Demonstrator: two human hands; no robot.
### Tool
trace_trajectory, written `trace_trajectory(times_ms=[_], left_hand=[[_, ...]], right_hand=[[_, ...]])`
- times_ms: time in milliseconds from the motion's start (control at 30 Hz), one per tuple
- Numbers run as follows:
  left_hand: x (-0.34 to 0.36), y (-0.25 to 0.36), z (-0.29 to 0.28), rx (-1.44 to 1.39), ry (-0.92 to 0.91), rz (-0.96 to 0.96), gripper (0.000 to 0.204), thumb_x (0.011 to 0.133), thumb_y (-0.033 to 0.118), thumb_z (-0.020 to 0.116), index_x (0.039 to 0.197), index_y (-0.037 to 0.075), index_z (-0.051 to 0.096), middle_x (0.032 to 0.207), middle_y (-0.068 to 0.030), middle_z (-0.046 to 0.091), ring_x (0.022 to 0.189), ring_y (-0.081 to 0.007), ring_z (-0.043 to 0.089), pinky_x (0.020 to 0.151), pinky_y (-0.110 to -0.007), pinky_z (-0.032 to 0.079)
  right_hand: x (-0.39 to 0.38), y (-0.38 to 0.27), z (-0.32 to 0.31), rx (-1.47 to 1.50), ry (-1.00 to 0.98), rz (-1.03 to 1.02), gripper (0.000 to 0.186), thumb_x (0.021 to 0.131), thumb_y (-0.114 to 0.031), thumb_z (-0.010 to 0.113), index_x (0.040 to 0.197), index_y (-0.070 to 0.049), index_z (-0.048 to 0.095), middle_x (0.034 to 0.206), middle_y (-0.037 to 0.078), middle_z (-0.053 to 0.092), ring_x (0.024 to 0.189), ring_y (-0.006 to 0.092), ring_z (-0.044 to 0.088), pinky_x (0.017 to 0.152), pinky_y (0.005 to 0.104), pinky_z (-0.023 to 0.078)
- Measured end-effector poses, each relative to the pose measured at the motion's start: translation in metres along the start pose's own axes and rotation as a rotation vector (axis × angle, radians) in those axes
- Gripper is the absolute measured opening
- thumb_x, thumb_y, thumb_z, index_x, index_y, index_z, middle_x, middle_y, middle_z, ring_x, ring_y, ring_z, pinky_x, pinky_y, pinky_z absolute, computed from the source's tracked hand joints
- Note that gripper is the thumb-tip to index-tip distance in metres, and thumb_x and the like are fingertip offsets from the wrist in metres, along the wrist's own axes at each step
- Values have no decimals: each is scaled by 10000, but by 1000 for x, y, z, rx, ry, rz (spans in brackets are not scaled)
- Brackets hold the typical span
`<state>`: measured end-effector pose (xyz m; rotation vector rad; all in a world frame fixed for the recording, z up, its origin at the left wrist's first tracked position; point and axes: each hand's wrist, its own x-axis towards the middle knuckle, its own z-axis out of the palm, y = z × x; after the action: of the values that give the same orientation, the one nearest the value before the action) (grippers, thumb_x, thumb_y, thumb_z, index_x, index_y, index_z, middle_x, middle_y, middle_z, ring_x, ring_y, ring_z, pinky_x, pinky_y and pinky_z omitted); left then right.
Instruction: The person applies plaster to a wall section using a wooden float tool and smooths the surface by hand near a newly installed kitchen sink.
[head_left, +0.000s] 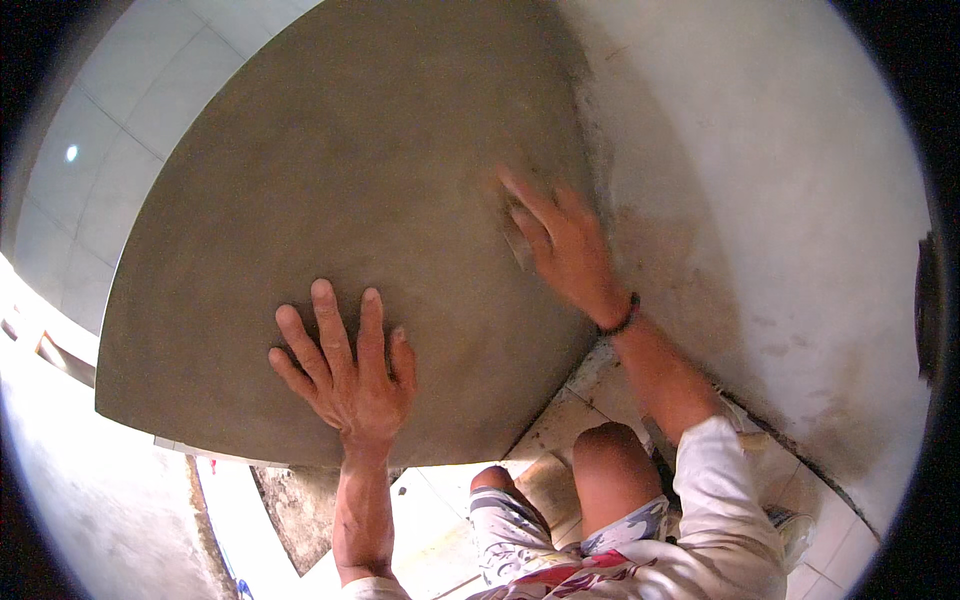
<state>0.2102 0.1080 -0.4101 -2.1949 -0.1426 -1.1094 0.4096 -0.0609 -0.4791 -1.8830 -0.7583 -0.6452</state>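
A broad slab of dull brown-grey, smooth cement (390,130) with one curved edge fills much of the view, its straight side against the pale wall. My left hand (345,370) lies on it with fingers spread and extended, holding nothing. Higher up and to the right, near the wall, my right hand (570,245), with a dark band on the wrist, is slightly blurred. Its fingers curve over a small flat greyish thing (518,245) on the slab, mostly hidden and too unclear to name.
A stained pale wall (790,180) rises at the right, meeting floor tiles (820,530). White tiling (110,110) lies beyond the slab's curved edge. My bent knees (608,470) are beneath the slab's near edge. A bright whitish surface (90,480) is at lower left.
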Motion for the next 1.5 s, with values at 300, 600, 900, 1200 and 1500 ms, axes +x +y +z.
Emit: trace_trajectory(times_ms=[300,600,900,1200,1500], left_hand=[[0,5,0,-2,1,-11,404,966,415,475,1293,208,590,1522,-140,364,1431,-429,232,1137,-615,102],[0,-3,2,50,39,13,426,963,421,475,1319,208,570,1528,-132,355,1430,-430,232,1141,-610,104],[4,4,2,46,14,3,423,962,417,479,1322,212,568,1530,-127,353,1436,-427,216,1143,-606,100],[3,-1,-1,80,31,16,425,961,416,482,1329,217,561,1529,-129,353,1430,-432,231,1135,-620,114],[3,-4,1,78,47,18,401,957,414,471,1288,223,594,1533,-126,342,1448,-401,196,1158,-596,50]], right_hand=[[11,91,-8,23,138,-29,476,930,-188,580,1397,-164,493,1224,183,613,1087,379,588,977,451,455],[90,7,-51,-85,28,-74,450,949,-155,564,1393,-115,496,1226,186,609,1049,372,597,921,447,474],[-12,87,-2,-13,53,16,512,908,-168,611,1404,-171,487,1109,239,620,999,392,607,846,459,507],[50,59,-23,35,168,-87,518,897,-189,611,1398,-232,485,966,253,599,880,424,600,779,509,504],[82,18,-38,-95,176,-119,505,904,-171,616,1396,-201,505,987,248,611,859,404,612,788,458,513]])
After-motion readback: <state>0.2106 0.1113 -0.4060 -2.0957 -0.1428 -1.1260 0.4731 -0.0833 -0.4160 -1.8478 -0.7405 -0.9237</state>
